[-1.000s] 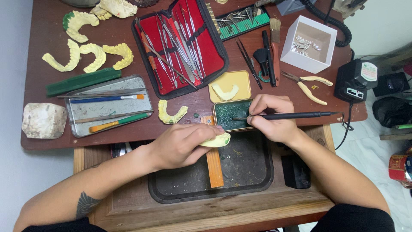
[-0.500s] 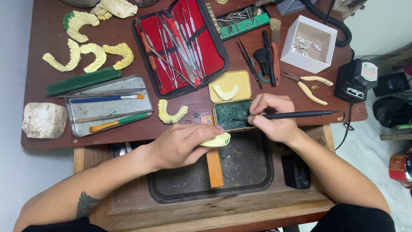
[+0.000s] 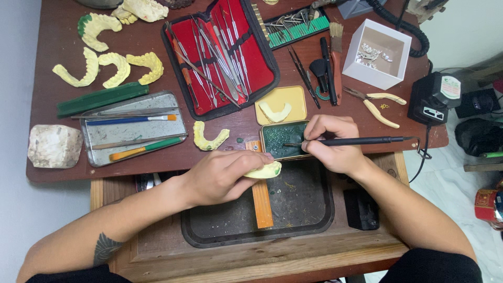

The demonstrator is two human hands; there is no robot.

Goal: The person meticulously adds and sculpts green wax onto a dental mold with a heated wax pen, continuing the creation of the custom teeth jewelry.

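Nearest the person, a dark recessed tray (image 3: pixel 220 230) sits in a wooden pull-out shelf (image 3: pixel 262 257), with an orange wooden peg (image 3: pixel 261 196) running across it from the surface's near edge. The left hand (image 3: pixel 220 175) rests over that peg, its grip closed around a pale yellow dental cast (image 3: pixel 267 170) that pokes out past the fingertips, just above the tray. The right hand (image 3: pixel 332 144) has a narrow pen-like grip on a black corded handpiece (image 3: pixel 361 140); its tip lies over a small tin of green wax (image 3: pixel 280 139), just beyond the cast. A black block (image 3: pixel 361 209) sits to the right of the tray, under the right forearm.

Farther on the brown surface (image 3: pixel 47 47), a loose yellow cast (image 3: pixel 209 136) lies just left of the tin, and a yellow tin lid (image 3: pixel 283 105) holding another cast piece lies behind it. A metal tray (image 3: pixel 133 128) with brushes and a white stone block (image 3: pixel 54 145) crowd the left side. Yellow-handled pliers (image 3: pixel 380 105) and a black control box (image 3: pixel 435 97) stand to the right, the cord trailing off that edge.

Farthest back are a red case of steel instruments (image 3: pixel 220 57), more yellow jaw casts (image 3: pixel 105 65), a green bur rack (image 3: pixel 298 23) and a white box (image 3: pixel 377 52). Open room is slim: bare surface shows mainly between the casts and the metal tray.
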